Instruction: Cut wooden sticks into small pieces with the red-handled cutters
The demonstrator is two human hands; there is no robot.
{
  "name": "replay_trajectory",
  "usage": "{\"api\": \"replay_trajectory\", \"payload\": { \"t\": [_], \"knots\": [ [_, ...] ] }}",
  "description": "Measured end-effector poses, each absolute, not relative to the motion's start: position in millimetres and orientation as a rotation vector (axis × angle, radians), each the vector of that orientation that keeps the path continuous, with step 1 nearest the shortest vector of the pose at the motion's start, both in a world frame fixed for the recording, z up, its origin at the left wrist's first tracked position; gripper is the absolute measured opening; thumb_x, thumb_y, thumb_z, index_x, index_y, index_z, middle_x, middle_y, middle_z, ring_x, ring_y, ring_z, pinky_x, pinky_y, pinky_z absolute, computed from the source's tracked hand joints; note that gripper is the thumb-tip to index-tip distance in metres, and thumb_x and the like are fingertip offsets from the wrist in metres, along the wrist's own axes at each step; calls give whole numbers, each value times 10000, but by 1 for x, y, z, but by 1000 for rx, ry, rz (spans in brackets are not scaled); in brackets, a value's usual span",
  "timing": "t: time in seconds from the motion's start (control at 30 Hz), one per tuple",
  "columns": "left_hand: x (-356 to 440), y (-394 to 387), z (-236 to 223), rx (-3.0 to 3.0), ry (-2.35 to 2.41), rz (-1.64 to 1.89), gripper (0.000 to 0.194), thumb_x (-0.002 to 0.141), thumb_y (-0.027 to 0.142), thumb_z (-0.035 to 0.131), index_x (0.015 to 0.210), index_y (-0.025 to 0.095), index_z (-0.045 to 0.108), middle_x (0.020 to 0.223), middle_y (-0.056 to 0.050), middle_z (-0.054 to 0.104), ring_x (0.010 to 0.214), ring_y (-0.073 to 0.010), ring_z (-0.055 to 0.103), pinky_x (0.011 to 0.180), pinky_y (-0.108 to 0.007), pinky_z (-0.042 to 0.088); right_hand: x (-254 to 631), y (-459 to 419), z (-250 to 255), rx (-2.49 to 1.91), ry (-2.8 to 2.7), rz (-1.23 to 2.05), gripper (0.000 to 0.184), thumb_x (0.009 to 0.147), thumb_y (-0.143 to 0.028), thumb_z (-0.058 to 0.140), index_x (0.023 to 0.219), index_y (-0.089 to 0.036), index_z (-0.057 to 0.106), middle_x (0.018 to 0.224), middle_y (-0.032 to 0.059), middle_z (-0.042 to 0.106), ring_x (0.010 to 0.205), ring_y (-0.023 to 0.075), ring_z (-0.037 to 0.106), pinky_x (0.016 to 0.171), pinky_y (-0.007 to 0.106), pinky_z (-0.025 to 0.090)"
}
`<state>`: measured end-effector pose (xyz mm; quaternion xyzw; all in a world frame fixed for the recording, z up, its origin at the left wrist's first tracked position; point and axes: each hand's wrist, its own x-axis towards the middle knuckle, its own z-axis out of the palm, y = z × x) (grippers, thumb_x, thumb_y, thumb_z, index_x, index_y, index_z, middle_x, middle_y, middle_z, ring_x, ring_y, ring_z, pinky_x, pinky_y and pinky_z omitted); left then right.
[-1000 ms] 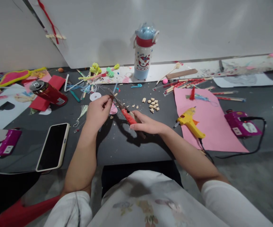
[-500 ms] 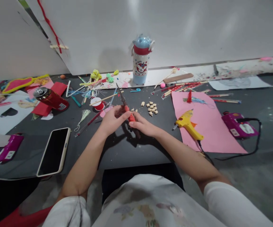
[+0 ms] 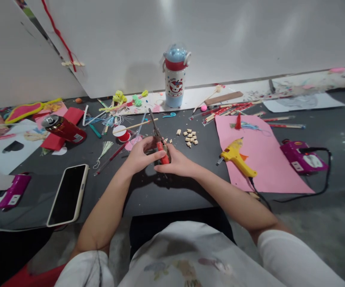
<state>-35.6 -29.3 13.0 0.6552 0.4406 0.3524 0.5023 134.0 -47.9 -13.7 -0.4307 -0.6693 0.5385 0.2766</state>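
Note:
In front of my body, just above the table, my two hands close around a red-handled tool point(image 3: 163, 158) with long, narrow grey jaws or blades pointing away; its exact kind is hard to make out. My left hand point(image 3: 142, 153) has its thumb laid across the red part, fingers curled behind. From the other side, my right hand point(image 3: 177, 161) wraps it, its thumb near the handle's lower end. Past the fingers lies a pile of short cut wooden pieces point(image 3: 191, 137). A wooden stick point(image 3: 136, 125) rests across a spool of red thread point(image 3: 121, 134).
A yellow glue gun point(image 3: 238, 157) lies on pink paper point(image 3: 268, 167) at right, near a purple power box point(image 3: 303, 156). A bottle point(image 3: 175, 77) stands behind. At left are a tilted drink can point(image 3: 66, 129), a phone point(image 3: 67, 195) and another purple box point(image 3: 18, 191). Red-wrapped sticks point(image 3: 229, 111) lie behind.
The red-handled tool has turned more upright and drawn slightly nearer to me. My right thumb has shifted left and lower along it. The view has moved slightly.

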Motion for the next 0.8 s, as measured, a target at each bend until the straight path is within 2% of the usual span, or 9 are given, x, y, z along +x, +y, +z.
{"api": "replay_trajectory", "payload": {
  "t": [0.27, 0.4, 0.5, 0.6, 0.67, 0.73, 0.8],
  "knots": [
    [-35, -28, 9, 1606, 1040, 883, 563, 573, 486, 785, 1009, 164, 633, 1067, -130, 679, 971, -258, 656, 847, -360, 537, 133, -50, -17, -1244, -1873, 1330, 664, 684, -436, 651, 1222, -159, 378, 1052, 96, 610, 909, 240, 614, 802, 386, 479],
    [-34, -28, 5, 1642, 1081, 882, 546, 624, 534, 737, 1006, 160, 627, 1013, -126, 684, 936, -244, 662, 820, -343, 538, 133, -48, -13, -1263, -1861, 1325, 622, 672, -457, 645, 1160, -164, 395, 1040, 93, 593, 899, 243, 598, 759, 370, 466],
    [-38, -30, 7, 1828, 1200, 964, 538, 705, 545, 664, 1079, 164, 606, 1038, -121, 670, 946, -233, 649, 851, -357, 518, 136, -45, -10, -1259, -1840, 1338, 503, 676, -474, 627, 1022, -181, 409, 931, 44, 575, 812, 207, 575, 694, 336, 444],
    [-49, -32, 13, 2170, 1457, 1239, 423, 823, 499, 534, 1100, 186, 603, 1049, -108, 642, 988, -227, 606, 915, -392, 466, 140, -44, -4, -1263, -1852, 1346, 465, 662, -488, 625, 926, -201, 372, 789, -17, 517, 688, 163, 520, 622, 299, 403],
    [-57, -31, 16, 2310, 1704, 1400, 361, 843, 453, 520, 1081, 197, 610, 1088, -113, 617, 1086, -251, 551, 983, -424, 405, 143, -45, 0, -1243, -1878, 1350, 448, 655, -463, 628, 905, -209, 356, 756, -35, 488, 650, 146, 489, 596, 281, 377],
    [-63, -29, 17, 2403, 1867, 1408, 329, 837, 415, 547, 1083, 208, 615, 1125, -113, 609, 1149, -268, 512, 1015, -432, 364, 144, -47, 4, -1219, -1907, 1342, 430, 647, -429, 634, 888, -211, 352, 759, -37, 481, 641, 136, 474, 591, 273, 366],
    [-66, -27, 16, 2474, 1866, 1296, 308, 857, 382, 527, 1106, 222, 611, 1105, -100, 634, 1114, -249, 545, 980, -395, 391, 145, -48, 7, -1203, -1938, 1351, 427, 644, -401, 638, 905, -208, 362, 764, -38, 484, 637, 130, 469, 587, 270, 362]
  ]
}}
